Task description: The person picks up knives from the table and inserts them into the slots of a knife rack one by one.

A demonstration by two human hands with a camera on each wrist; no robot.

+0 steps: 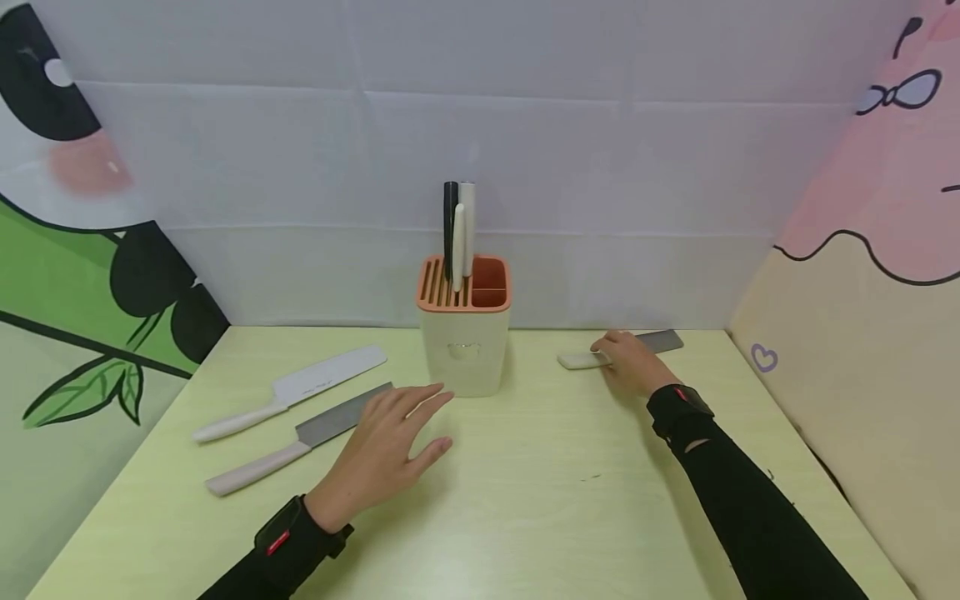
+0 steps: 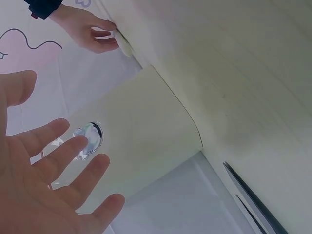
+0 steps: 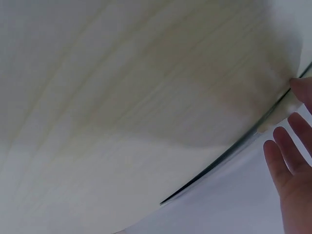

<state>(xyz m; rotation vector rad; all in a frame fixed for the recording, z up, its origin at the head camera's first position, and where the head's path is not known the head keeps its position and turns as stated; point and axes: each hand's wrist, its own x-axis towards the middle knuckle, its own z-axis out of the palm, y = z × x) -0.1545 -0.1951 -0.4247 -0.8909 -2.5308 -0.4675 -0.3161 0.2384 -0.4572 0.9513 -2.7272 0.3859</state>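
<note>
My right hand (image 1: 630,365) is at the back right of the table, thumb and fingertips pinching the pale handle of a cleaver (image 1: 662,340). This cleaver lies flat, its dark grey blade pointing right and partly hidden behind the hand. In the right wrist view, its blade (image 3: 214,163) appears edge-on beside the fingers. My left hand (image 1: 382,446) hovers with fingers spread, holding nothing, in front of the cream knife block (image 1: 463,354). Beyond those fingers lies a grey-bladed cleaver (image 1: 262,468), its tip overlapped by the hand. A silvery-bladed cleaver (image 1: 330,372) rests behind it.
One black handle (image 1: 450,221) and two white handles (image 1: 468,225) stand up from the block's slotted orange top, beside open compartments (image 1: 489,279). A white cloth wall (image 1: 600,208) closes off the table's back edge, with printed panels at both sides.
</note>
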